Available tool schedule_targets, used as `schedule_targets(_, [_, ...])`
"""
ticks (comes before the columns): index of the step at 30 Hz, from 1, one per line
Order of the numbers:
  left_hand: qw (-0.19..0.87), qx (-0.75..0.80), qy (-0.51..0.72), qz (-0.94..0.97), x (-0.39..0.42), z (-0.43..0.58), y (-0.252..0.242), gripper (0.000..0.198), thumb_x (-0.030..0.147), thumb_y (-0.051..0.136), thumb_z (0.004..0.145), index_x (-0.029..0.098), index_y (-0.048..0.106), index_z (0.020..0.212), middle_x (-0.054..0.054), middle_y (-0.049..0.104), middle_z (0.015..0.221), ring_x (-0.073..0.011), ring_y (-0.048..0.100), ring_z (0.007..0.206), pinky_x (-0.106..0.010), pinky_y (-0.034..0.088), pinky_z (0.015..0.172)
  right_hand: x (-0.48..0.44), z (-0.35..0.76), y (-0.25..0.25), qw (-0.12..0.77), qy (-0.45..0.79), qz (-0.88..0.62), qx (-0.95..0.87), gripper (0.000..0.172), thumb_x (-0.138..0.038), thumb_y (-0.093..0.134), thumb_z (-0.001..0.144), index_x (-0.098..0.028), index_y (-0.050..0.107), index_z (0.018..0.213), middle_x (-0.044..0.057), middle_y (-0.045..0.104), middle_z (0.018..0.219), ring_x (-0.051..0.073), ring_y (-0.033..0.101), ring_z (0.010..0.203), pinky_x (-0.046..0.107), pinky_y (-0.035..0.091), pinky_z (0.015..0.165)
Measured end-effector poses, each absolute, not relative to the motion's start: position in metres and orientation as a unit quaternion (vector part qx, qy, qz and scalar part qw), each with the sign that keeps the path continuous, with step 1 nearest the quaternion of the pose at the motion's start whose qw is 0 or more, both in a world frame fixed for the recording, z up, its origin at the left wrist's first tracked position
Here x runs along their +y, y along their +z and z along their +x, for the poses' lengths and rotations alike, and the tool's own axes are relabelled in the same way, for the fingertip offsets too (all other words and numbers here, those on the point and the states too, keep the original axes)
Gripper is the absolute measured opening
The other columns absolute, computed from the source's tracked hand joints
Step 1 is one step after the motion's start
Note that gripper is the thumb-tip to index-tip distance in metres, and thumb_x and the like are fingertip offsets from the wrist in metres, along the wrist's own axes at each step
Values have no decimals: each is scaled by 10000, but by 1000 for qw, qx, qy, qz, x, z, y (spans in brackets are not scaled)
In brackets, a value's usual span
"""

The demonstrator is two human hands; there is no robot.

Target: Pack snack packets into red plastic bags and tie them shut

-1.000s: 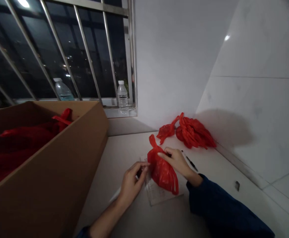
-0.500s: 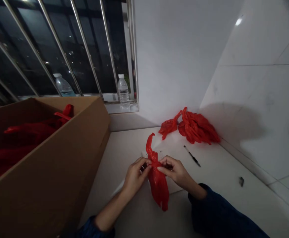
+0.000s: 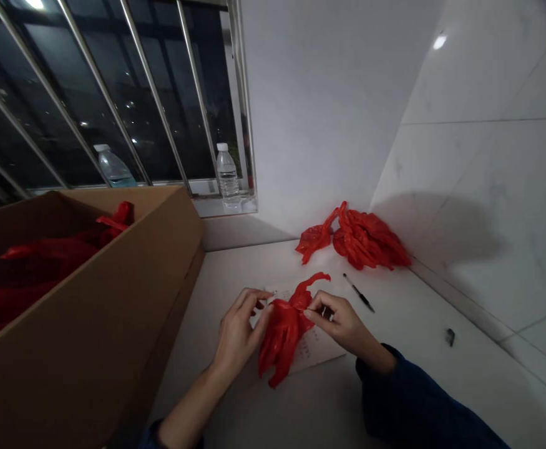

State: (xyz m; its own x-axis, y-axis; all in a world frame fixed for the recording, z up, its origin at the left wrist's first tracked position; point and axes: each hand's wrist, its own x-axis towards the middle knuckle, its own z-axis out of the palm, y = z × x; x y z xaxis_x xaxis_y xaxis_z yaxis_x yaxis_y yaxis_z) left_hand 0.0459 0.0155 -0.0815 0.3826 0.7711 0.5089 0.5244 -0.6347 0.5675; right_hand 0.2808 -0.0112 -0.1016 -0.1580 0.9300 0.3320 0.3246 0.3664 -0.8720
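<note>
1. White tabletop (image 3: 221,274), set in a corner: plain pale wall (image 3: 319,112) behind, marbled tile wall (image 3: 488,162) on the right, dark outside the barred window (image 3: 155,87).
2. Big open cardboard box (image 3: 113,312) on my left, red plastic (image 3: 57,252) inside.
3. 2 clear bottles with white caps by the window: 1 upright (image 3: 227,174) on the sill, 1 tilted (image 3: 116,168) behind the box rim.
4. Red heap (image 3: 369,240) of thin plastic at the back by the tile wall, smaller red piece (image 3: 317,238) just beside it; black pen (image 3: 358,292) nearer me.
5. Red bag (image 3: 279,333) is between my hands, over a sheet of paper (image 3: 317,346) with writing: thin, shiny, crumpled, gathered near the middle, 1 narrow strip sticking up, loose ends spread toward me.
6. My right hand (image 3: 336,319) has thumb and index finger pinched on the bag's gathered part, other fingers curled.
7. My left hand (image 3: 242,327) is half open at the bag's left edge, thumb and fingertips apart; can't tell if it touches.
8. Paper partly covered by the bag, writing unreadable. Small dark object (image 3: 449,337) at right too blurred to identify. Box cut off at the frame's left; its bottom is hidden. Both sleeves run out of frame.
</note>
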Motion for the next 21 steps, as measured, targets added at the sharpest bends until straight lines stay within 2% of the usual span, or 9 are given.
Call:
schedule_targets(3, [151,380,351,843,4,56,-77,262,358,607,912,221,604,1136,-58,629,1066,-180,619,904,-289,509,785,-15,275,-101,461,287,-460,-703,128,-286,613,867,-222,554,773,-8,560,789,123,538,636,239,424,546])
schedule_targets(6, [134,370,318,863,1,62,-79,165,312,575,933,220,642,1052,-57,650,1016,-189,636,914,-289,516,788,-19,271,-102,469,253,-464,-708,120,-287,623,854,-231,530,801,3,566,850,121,555,637,239,441,540])
schedule_targets(12, [123,369,305,869,8,63,-89,102,233,555,944,207,652,961,-40,681,913,-177,642,838,-262,493,711,-19,270,-104,452,166,-507,-715,278,-350,653,869,-252,586,1120,20,627,912,119,555,587,263,465,588])
schedule_targets(16, [116,360,315,871,8,62,-91,126,215,528,955,206,651,927,-41,680,893,-173,630,825,-261,483,707,-17,269,-105,418,132,-502,-746,178,-327,598,915,-267,656,1072,30,639,955,120,573,594,268,459,599])
schedule_targets(21, [107,358,322,870,7,62,-94,165,247,496,978,204,645,923,-43,677,885,-173,626,827,-265,476,712,-16,267,-109,416,121,-498,-751,114,-303,597,910,-271,672,990,23,623,953,120,586,609,269,475,617])
